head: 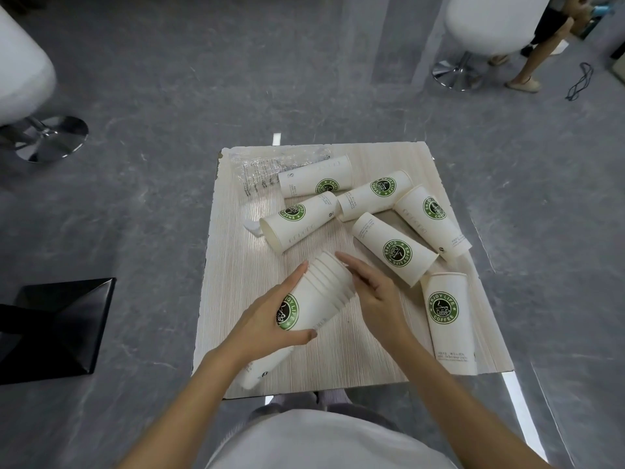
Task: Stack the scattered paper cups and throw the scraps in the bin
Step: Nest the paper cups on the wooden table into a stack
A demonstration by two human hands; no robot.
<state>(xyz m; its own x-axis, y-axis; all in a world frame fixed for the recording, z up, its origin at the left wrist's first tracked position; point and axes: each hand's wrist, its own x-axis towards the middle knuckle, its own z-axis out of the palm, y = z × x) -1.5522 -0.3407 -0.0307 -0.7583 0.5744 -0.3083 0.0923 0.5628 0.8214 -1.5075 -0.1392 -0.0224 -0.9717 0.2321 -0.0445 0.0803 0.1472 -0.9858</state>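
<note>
Gripping the stack of cups (321, 296), your left hand (267, 319) curled round its middle. Your right hand (375, 296) cupped its rims, fingers bent.

We see a pale wood-grain square table top (338, 360). Left hand (270, 319) grips a nested stack of white paper cups with green round logos (321, 296). The stack lies slanted by the near left corner, rims toward the centre. Right hand (375, 292) lies against the rim end, index finger straight; we can't tell if it grips. One loose white paper cup (449, 319) lies on its side along the right edge. Five more loose cups (394, 248) lie clustered from centre to far edge. Crumpled clear plastic wrapper (260, 174) sits at the far left corner. Small white scrap (253, 228) lies near the left edge, just beside a cup mouth.
</note>
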